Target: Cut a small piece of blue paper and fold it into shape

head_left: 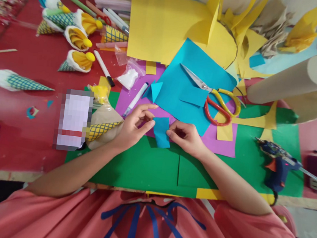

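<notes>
Between my two hands is a small blue paper piece (161, 132), slightly curled, above the green sheet (141, 170). My left hand (136, 126) pinches its upper left corner between thumb and fingers. At the right edge, my right hand (185, 137) grips the same piece with thumb and forefinger. Beyond them a larger blue sheet (176, 83) lies on purple paper (226, 147). Scissors (207, 90) with yellow and red handles rest on that sheet, blades apart, beside a cut blue strip (194, 96). A folded blue scrap (153, 91) sits near a marker (136, 99).
Yellow card (165, 28) lies at the back, next to crumpled paper. A brown cardboard tube (289, 80) and a glue gun (278, 172) are on the right. Several paper cones (79, 37) stand on the red table (13, 110) at left, near a blurred-out white object (76, 113).
</notes>
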### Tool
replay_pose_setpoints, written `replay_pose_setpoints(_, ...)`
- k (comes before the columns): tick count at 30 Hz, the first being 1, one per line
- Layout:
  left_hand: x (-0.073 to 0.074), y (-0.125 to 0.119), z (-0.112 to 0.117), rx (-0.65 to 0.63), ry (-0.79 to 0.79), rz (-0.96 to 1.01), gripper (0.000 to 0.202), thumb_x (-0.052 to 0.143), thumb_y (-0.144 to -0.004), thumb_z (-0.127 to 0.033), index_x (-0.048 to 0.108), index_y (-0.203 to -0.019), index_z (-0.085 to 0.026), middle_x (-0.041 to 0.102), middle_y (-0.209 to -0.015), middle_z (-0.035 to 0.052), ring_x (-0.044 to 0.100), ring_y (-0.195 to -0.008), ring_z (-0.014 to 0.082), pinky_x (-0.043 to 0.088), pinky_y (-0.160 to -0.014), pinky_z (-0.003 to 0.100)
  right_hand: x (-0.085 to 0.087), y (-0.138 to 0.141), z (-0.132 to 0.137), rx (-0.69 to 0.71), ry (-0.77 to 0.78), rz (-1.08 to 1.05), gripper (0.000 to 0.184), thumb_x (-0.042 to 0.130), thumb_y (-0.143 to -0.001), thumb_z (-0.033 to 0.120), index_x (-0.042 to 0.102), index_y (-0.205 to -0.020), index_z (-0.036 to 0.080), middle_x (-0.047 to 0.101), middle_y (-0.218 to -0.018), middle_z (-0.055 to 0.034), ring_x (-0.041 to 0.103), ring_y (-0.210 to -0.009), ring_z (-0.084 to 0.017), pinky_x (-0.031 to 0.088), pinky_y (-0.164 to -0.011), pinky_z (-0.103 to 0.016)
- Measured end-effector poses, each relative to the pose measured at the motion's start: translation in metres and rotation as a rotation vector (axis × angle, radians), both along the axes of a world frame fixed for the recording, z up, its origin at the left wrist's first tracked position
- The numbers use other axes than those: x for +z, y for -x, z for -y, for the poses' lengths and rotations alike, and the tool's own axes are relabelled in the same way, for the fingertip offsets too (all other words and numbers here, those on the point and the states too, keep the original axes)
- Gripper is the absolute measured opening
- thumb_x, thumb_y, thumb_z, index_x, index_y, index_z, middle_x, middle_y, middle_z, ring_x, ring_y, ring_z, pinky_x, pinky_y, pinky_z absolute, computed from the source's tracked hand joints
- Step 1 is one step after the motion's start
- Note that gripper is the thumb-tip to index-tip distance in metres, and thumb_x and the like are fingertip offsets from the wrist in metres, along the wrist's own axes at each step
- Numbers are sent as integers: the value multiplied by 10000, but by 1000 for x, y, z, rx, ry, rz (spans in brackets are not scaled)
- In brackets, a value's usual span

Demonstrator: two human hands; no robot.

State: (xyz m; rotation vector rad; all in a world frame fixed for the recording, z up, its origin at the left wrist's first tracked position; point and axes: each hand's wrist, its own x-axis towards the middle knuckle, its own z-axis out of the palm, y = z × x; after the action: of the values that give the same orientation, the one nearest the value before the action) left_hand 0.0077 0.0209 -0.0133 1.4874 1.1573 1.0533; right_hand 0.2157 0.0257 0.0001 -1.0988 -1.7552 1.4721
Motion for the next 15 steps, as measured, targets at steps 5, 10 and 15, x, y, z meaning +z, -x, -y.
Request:
replay_pose_setpoints(5, 3, 0, 1, 34, -35, -46, 314, 627, -839, -266, 619, -1151, -243, 635, -876, 11, 606, -792, 112, 524, -693, 205, 0, 0, 0, 16, -12, 4, 195, 561, -854, 293, 545, -716, 156, 532, -613, 14, 415, -536, -79, 336, -521, -221)
replay_pose_setpoints(10, 5, 0, 3, 55, -38, -40, 248, 631, -838, -263, 662, -1084, -247, 665, -890, 3, 604, -748, 97, 508, -659, 192, 0, -1, 0, 33, -16, 10, 195, 557, -858, 291, 544, -716, 158, 535, -620, 11, 425, -545, -84, 335, -527, -224)
replay_pose_setpoints(15, 5, -1, 2, 76, -39, -36, 214, 592, -870, -290, 671, -1057, -223, 662, -769, -6, 585, -643, 84, 482, -592, 189, 0, -1, 0, 50, -2, 1, 201, 560, -858, 298, 540, -714, 158, 517, -619, 15, 408, -542, -80, 328, -517, -222)
